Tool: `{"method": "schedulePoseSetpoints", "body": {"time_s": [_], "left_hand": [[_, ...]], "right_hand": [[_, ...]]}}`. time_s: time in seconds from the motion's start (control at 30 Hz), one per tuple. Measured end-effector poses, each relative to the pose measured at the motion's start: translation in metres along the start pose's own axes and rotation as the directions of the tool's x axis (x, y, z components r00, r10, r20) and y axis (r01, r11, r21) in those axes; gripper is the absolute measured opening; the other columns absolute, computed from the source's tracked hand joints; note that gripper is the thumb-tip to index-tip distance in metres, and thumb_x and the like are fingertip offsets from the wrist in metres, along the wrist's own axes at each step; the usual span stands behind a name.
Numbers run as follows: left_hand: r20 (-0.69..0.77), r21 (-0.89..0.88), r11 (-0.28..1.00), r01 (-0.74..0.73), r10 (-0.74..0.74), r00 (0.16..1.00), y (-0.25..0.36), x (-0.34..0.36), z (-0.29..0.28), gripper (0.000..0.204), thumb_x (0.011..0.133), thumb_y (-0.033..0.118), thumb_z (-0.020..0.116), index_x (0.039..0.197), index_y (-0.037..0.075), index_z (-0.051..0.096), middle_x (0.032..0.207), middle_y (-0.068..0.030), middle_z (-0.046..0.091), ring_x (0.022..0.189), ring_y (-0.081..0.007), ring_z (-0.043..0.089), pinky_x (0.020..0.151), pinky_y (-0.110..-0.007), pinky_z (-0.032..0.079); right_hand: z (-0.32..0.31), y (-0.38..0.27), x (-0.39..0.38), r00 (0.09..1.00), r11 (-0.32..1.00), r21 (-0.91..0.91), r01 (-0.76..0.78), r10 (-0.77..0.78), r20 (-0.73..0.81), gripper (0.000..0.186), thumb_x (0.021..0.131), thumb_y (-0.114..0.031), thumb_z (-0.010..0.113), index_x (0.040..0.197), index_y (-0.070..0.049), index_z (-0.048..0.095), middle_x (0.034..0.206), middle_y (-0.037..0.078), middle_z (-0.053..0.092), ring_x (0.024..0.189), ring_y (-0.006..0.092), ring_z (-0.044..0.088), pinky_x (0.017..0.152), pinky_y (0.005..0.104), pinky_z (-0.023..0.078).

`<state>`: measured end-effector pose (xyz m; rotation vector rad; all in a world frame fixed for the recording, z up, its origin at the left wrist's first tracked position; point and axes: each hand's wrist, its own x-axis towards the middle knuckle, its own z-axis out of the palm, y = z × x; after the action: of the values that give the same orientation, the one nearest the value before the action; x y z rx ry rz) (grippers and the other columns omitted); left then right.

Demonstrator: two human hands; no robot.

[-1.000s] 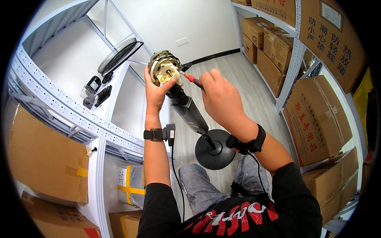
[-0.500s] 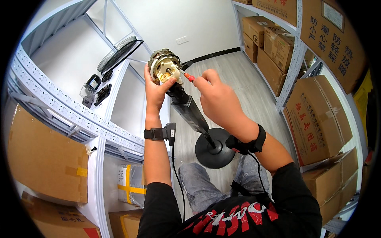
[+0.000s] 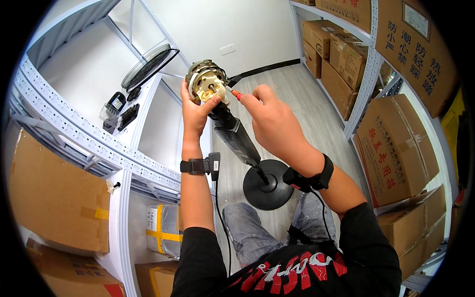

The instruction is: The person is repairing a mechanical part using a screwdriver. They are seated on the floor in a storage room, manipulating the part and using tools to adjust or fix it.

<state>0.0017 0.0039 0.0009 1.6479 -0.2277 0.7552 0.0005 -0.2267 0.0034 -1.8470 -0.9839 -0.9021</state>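
Observation:
A bare fan motor (image 3: 210, 85), cream plastic and metal, tops the black stand of a pedestal fan (image 3: 236, 142). My left hand (image 3: 195, 111) is wrapped round the motor's left side, with the thumb across its lower front. In my right hand (image 3: 271, 119) is a screwdriver (image 3: 238, 95) with a red handle, pinched between the fingers. Its shaft points left and touches or nearly touches the right side of the motor housing; the tip is too small to make out. The round black base (image 3: 257, 195) rests on the floor in front of my knees.
On the left shelf lie a fan grille (image 3: 148, 67), a black bit set (image 3: 128, 117) and a small clear-lidded case (image 3: 115, 105). Cardboard boxes (image 3: 396, 148) fill the right rack. Another large box (image 3: 59, 193) stands at the lower left. Cables hang from both wrist straps.
The screwdriver and my right hand have shifted very slightly. My left hand still grips the motor, and the stand is where it was.

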Motion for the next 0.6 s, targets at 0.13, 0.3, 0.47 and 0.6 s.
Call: {"method": "schedulePoseSetpoints", "body": {"time_s": [0.13, 0.3, 0.47, 0.6], "left_hand": [[0.01, 0.015, 1.0, -0.008, 0.007, 1.0, 0.002, 0.0, -0.002, 0.094, 0.076, 0.011, 0.083, 0.15, 0.002, 0.026, 0.131, -0.0109, 0.055, 0.119, -0.021, 0.057, 0.103, -0.034, 0.047], [0.006, 0.007, 1.0, 0.0, 0.0, 1.0, 0.0, 0.001, -0.003, 0.092, 0.077, 0.01, 0.083, 0.15, 0.003, 0.027, 0.13, -0.0104, 0.055, 0.118, -0.0206, 0.058, 0.103, -0.034, 0.047], [-0.006, 0.02, 1.0, -0.003, 0.003, 1.0, -0.002, -0.001, -0.004, 0.092, 0.077, 0.011, 0.084, 0.149, 0.003, 0.028, 0.129, -0.0101, 0.056, 0.117, -0.0204, 0.058, 0.102, -0.034, 0.047], [0.012, 0.011, 1.0, -0.005, 0.005, 1.0, -0.001, 0.001, -0.002, 0.093, 0.077, 0.012, 0.084, 0.15, 0.003, 0.027, 0.129, -0.0103, 0.056, 0.118, -0.0206, 0.058, 0.102, -0.034, 0.047]], "right_hand": [[-0.005, -0.003, 0.002, 0.997, 0.996, -0.057, -0.062, 0.065, 0.049, 0.019, 0.084, -0.005, 0.065, 0.103, -0.005, 0.062, 0.089, 0.013, 0.055, 0.066, 0.0311, 0.062, 0.058, 0.0428, 0.052], [-0.005, -0.005, 0.005, 0.998, 0.997, -0.042, -0.06, 0.061, 0.02, 0.016, 0.084, -0.005, 0.065, 0.1, -0.006, 0.062, 0.087, 0.012, 0.055, 0.064, 0.03, 0.062, 0.056, 0.042, 0.051], [-0.001, -0.005, 0.003, 1.0, 1.0, -0.029, 0.009, -0.01, -0.007, 0.013, 0.085, -0.004, 0.065, 0.098, -0.007, 0.063, 0.086, 0.01, 0.055, 0.062, 0.029, 0.062, 0.053, 0.0395, 0.05], [-0.002, -0.004, 0.003, 0.997, 0.995, -0.073, -0.068, 0.069, 0.018, 0.017, 0.084, -0.002, 0.065, 0.099, -0.007, 0.062, 0.087, 0.009, 0.056, 0.065, 0.0305, 0.063, 0.056, 0.0426, 0.051]]}}
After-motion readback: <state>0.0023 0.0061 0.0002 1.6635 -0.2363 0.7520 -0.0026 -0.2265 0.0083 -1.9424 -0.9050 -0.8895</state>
